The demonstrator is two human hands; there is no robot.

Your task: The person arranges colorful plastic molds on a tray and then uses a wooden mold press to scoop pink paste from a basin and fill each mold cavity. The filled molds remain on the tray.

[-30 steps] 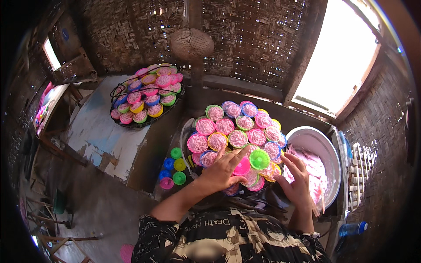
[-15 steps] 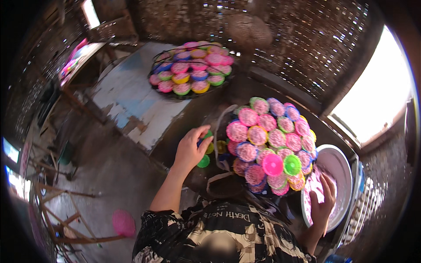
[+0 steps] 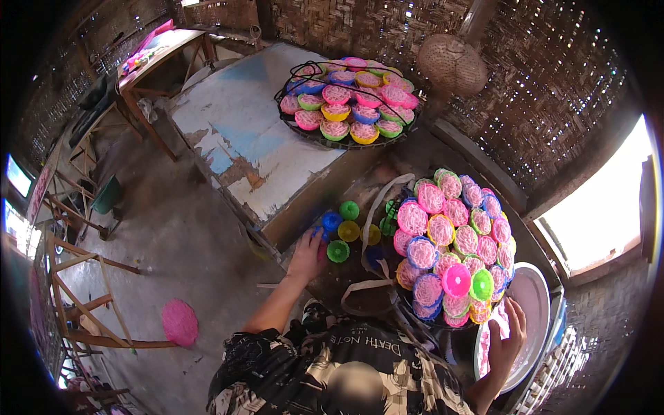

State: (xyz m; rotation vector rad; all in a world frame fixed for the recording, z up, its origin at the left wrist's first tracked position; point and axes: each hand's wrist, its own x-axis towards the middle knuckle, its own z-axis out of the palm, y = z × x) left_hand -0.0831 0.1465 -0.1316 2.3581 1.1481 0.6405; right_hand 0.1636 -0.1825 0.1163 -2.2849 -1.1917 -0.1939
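Note:
My left hand (image 3: 306, 257) is low at the left, its fingers closed on the edge of a small blue plastic cup (image 3: 319, 234). Beside it lie loose cups: a blue cup (image 3: 332, 220), green cups (image 3: 337, 251) and a yellow cup (image 3: 348, 231). My right hand (image 3: 508, 335) rests at the white basin (image 3: 538, 294), fingers spread over a pink soft mass (image 3: 485, 346). Between my hands rises a heap of coloured cups (image 3: 441, 230) filled with pink strands. On its near side sit a bright pink cup (image 3: 456, 280) and a green cup (image 3: 482, 284), no strands showing.
A round black-rimmed tray (image 3: 360, 144) of similar filled cups stands on a worn, peeling table (image 3: 228, 124) at the back. A pale strap (image 3: 373, 200) hangs beside the heap. Wooden frames (image 3: 104, 339) and a pink round piece (image 3: 180, 322) are at left. Woven walls stand behind.
My left hand has moved down and left from above the loose cups, uncovering several of them. My right hand stays at the basin. The whole view has shifted.

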